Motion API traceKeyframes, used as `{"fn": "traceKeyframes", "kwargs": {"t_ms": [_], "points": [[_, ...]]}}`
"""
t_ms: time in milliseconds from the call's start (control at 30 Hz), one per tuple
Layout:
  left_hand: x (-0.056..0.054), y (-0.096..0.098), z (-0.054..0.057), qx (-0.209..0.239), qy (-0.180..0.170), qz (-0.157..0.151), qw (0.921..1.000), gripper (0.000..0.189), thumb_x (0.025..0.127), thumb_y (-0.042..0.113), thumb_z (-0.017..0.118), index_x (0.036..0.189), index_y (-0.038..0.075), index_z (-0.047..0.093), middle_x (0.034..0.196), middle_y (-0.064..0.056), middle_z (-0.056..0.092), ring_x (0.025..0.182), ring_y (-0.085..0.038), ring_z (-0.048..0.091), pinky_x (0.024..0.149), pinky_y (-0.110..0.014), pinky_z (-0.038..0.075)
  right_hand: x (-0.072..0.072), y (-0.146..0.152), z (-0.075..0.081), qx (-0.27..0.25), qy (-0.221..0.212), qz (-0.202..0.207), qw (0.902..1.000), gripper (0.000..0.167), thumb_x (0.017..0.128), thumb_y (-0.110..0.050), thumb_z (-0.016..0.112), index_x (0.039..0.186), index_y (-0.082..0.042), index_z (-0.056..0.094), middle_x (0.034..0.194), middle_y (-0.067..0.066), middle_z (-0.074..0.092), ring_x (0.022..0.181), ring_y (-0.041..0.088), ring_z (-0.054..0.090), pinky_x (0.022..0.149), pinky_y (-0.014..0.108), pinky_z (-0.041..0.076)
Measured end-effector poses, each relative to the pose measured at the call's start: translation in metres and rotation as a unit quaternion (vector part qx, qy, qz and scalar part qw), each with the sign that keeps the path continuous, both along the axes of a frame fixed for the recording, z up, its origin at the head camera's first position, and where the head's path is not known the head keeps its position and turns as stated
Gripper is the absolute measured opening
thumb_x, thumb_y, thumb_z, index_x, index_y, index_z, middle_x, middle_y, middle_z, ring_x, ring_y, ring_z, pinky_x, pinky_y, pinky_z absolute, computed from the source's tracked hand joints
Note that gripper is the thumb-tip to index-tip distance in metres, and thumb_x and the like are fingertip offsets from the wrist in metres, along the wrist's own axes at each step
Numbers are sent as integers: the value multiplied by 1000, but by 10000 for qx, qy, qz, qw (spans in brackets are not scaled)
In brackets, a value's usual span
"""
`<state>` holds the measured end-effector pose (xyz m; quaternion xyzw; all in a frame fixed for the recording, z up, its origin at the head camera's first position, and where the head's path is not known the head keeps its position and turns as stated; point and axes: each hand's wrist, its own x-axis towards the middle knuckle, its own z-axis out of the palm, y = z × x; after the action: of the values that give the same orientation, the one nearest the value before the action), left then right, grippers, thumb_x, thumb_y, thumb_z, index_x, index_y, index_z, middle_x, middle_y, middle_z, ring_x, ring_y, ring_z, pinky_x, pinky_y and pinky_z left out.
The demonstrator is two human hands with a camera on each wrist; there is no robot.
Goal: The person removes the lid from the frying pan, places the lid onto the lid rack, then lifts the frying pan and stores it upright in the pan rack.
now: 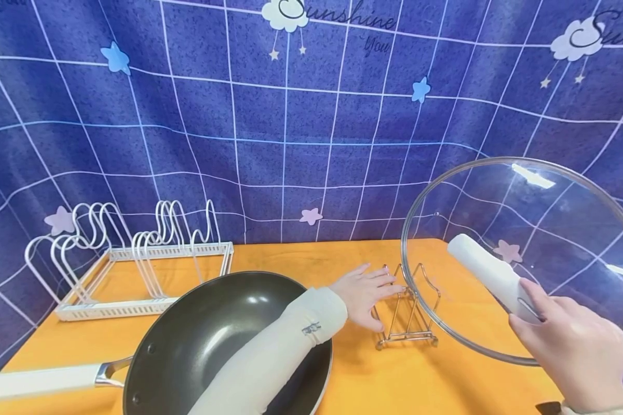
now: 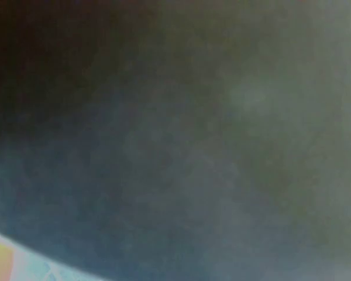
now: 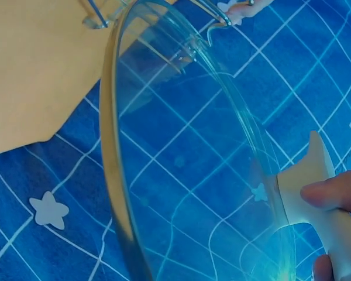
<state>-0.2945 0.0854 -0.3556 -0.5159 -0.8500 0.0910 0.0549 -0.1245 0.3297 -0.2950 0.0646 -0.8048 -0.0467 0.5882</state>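
My right hand [image 1: 576, 340] grips the white handle [image 1: 490, 276] of a round glass pan lid [image 1: 566, 230] with a metal rim. The lid stands upright at the right, and the right wrist view shows the thumb [image 3: 333, 193] on the handle. My left hand [image 1: 366, 293] reaches to the small metal wire rack [image 1: 407, 334], fingers spread at its left side and top. Whether they press on its wires is hard to tell. The lid's left edge overlaps the rack in the head view; contact between them cannot be told. The left wrist view is dark and blurred.
A dark frying pan [image 1: 207, 323] with a white handle [image 1: 38, 377] lies under my left forearm. Behind it at the left stands a white rack [image 1: 119, 309] with curved wire dividers. An orange cloth [image 1: 291, 256] covers the table, with a blue checked curtain [image 1: 311, 115] behind.
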Motion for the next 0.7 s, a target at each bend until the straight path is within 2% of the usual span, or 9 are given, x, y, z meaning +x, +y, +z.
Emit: {"fn": "traceKeyframes", "kwargs": {"t_ms": [267,433,700], "points": [[1,-2,1,79,39,-32,10000,84,81,60,58,152,29,27,155,6,27,144,-13,16,117,-39,12,-4,-4,1,90,-532,-7,9985,56,84,-40,33,98,1,70,59,24,56,32,27,32,30,31,16],[2,-1,0,87,-40,-8,10000,84,80,60,58,151,29,27,155,7,26,144,-12,15,117,-38,11,-8,-5,-2,215,-552,100,9982,54,84,-37,33,99,1,69,57,23,56,31,25,30,29,33,18],[3,-1,3,136,-30,-27,9999,82,80,58,58,151,28,30,155,6,27,144,-13,15,117,-37,11,-16,-9,-8,377,-218,354,9984,51,84,-34,34,93,1,71,55,20,54,31,22,25,28,34,16]]}}
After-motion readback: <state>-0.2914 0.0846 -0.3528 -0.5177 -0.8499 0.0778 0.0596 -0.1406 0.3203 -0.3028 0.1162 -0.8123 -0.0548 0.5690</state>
